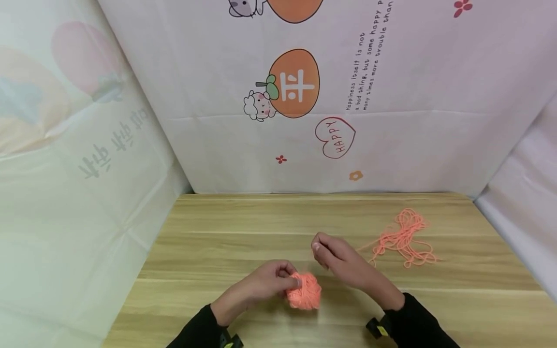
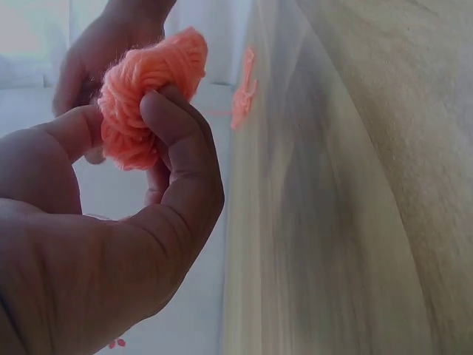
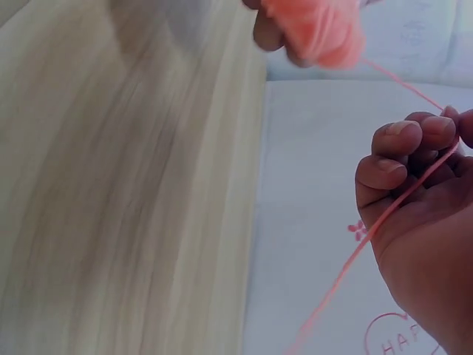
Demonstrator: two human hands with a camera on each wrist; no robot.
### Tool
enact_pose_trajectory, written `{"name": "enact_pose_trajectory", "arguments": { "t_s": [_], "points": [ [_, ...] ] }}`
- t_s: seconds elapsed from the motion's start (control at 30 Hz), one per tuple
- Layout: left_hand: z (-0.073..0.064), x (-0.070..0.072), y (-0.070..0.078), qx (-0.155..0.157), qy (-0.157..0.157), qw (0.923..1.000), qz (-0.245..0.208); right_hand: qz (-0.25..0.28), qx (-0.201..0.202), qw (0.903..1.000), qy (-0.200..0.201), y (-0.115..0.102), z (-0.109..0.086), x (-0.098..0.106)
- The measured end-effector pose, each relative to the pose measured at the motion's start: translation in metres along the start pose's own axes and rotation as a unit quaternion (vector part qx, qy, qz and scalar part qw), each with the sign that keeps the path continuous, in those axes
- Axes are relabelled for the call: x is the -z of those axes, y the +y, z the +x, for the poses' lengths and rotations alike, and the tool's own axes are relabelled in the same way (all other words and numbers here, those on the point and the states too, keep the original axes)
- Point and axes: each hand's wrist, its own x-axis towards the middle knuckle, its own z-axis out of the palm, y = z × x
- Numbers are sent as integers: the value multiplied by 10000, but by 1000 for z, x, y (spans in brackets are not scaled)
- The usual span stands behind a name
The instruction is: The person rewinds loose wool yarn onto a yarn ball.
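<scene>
A small wound ball of coral-pink yarn (image 1: 306, 293) is pinched between the thumb and fingers of my left hand (image 1: 271, 280), above the front middle of the table. In the left wrist view the ball (image 2: 151, 89) shows its wrapped strands, with fingertips pressed into both sides. My right hand (image 1: 341, 258) is up and to the right of the ball, fingers curled. The right wrist view shows a strand of yarn (image 3: 347, 270) crossing that palm, pinched at the fingertips and running on to the ball (image 3: 318, 29).
A loose tangle of the same yarn (image 1: 402, 241) lies at the right rear of the wooden table (image 1: 209, 241), a strand leading from it toward my right hand. Printed white cloth (image 1: 217, 145) hangs behind the table and at both sides.
</scene>
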Motion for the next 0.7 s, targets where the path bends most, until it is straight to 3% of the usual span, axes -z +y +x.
{"name": "enact_pose_trajectory", "arguments": {
  "t_s": [0.17, 0.33, 0.7],
  "points": [
    [8, 4, -8, 2, 434, 9987, -252, 95, 112, 9999, 14, -25, -3, -3],
    [14, 13, -12, -119, 792, 9952, -563, 20, 201, 9998, -76, -33, -8, -9],
    [18, 39, -12, -308, 961, 9902, -966, -181, 112, 9993, -298, -4, -28, -24]
  ]
}}
